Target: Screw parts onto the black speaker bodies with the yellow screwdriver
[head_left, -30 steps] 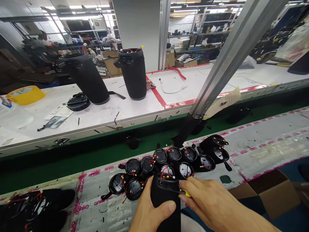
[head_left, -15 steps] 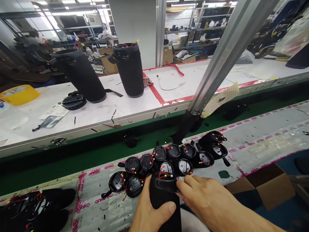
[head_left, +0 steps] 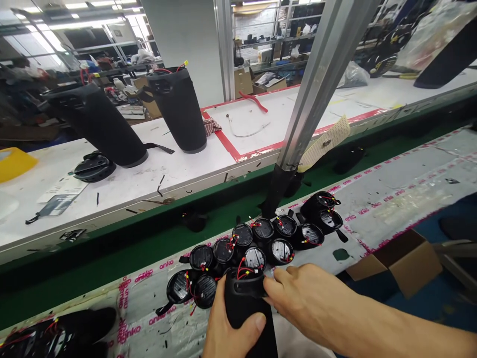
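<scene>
A black cylindrical speaker housing point(head_left: 244, 303) stands tilted in front of me, red wires with small connectors sticking out of its open top. My left hand point(head_left: 231, 325) wraps around its body, thumb across the front. At the upper right rim, my right hand point(head_left: 294, 291) has its fingers bent and pressed against the housing's edge; whatever lies under those fingertips is hidden. Just beyond, several similar round black housings point(head_left: 201, 257) stand in a cluster with their wired tops facing up.
More black housings point(head_left: 55, 330) lie at the lower left on the plastic-covered bench point(head_left: 402, 199). Two tall speakers point(head_left: 179, 109) stand on the white shelf point(head_left: 208, 174) beyond a green belt point(head_left: 122, 248). A metal post point(head_left: 313, 84) rises ahead; a cardboard box point(head_left: 413, 263) sits lower right.
The view has turned slightly, shifting most of the scene leftward. Both hands keep hold of the speaker housing, with the right hand still at its upper rim.
</scene>
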`<state>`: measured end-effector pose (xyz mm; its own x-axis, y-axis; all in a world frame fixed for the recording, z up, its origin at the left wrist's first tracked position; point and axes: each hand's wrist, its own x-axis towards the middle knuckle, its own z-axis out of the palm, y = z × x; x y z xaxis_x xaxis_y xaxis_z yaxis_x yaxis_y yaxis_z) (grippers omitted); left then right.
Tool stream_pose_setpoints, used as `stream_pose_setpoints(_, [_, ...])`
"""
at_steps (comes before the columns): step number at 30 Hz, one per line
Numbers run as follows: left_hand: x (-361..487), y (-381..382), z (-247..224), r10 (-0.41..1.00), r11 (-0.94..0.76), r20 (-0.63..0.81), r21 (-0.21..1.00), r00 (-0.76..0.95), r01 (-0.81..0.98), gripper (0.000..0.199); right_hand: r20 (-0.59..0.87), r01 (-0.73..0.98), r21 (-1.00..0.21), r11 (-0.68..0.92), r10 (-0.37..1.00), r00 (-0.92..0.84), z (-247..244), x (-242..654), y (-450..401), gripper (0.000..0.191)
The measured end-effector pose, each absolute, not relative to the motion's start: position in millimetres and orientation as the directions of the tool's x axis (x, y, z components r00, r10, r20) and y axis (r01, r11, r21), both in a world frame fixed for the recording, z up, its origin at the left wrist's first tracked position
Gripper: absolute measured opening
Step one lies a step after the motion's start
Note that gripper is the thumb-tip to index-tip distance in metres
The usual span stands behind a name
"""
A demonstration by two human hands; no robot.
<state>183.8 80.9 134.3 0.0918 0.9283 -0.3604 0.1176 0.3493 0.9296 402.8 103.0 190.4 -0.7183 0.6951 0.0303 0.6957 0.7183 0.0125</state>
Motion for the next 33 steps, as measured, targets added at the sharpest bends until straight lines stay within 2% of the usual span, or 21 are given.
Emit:
stream_pose_setpoints(3, [183,80,138,0.945,0.316,-0.327,0.920,0.008,0.231,0.087,0.034,0.656,0.008,0.755,0.656,-0.754,190,404,104,0.029])
stream_pose_setpoints(6, [184,83,146,0.960,0.272,-0.280,0.941,0.014,0.203,0.080,0.126,0.697,-0.062,0.714,0.698,-0.705,185,407,102,0.011])
stream_pose_setpoints(7, [185,84,147,0.958,0.277,-0.284,0.950,0.031,0.142,0.078,0.173,0.706,-0.104,0.701,0.712,-0.681,182,408,102,0.009])
stream_pose_setpoints(9, [187,86,147,0.932,0.355,-0.347,0.932,0.107,-0.069,0.075,0.280,0.689,-0.231,0.687,0.725,-0.629,177,411,103,0.016])
stream_pose_setpoints(11, [187,86,143,0.878,0.477,-0.431,0.828,0.208,-0.294,0.074,0.345,0.665,-0.374,0.647,0.762,-0.547,173,415,104,0.022])
stream_pose_setpoints(13, [187,84,138,0.830,0.557,-0.498,0.709,0.252,-0.433,0.073,0.310,0.691,-0.452,0.565,0.825,-0.472,172,419,106,0.021])
stream_pose_setpoints(15, [185,82,136,0.821,0.561,-0.526,0.674,0.221,-0.480,0.074,0.221,0.741,-0.422,0.522,0.852,-0.474,172,422,108,0.014])
stream_pose_setpoints(18, [186,81,139,0.840,0.530,-0.504,0.680,0.202,-0.507,0.072,0.125,0.764,-0.312,0.565,0.821,-0.557,173,421,109,0.005])
stream_pose_setpoints(20, [188,83,142,0.845,0.523,-0.489,0.666,0.219,-0.531,0.070,0.109,0.760,-0.262,0.595,0.801,-0.589,174,419,111,0.005])
stream_pose_setpoints(24, [191,88,146,0.869,0.489,-0.433,0.677,0.240,-0.549,0.072,0.056,0.760,-0.238,0.604,0.790,-0.611,178,415,115,0.011])
stream_pose_setpoints(33, [187,89,142,0.864,0.502,-0.421,0.689,0.276,-0.523,0.075,0.097,0.746,-0.201,0.635,0.771,-0.630,171,411,117,0.016])
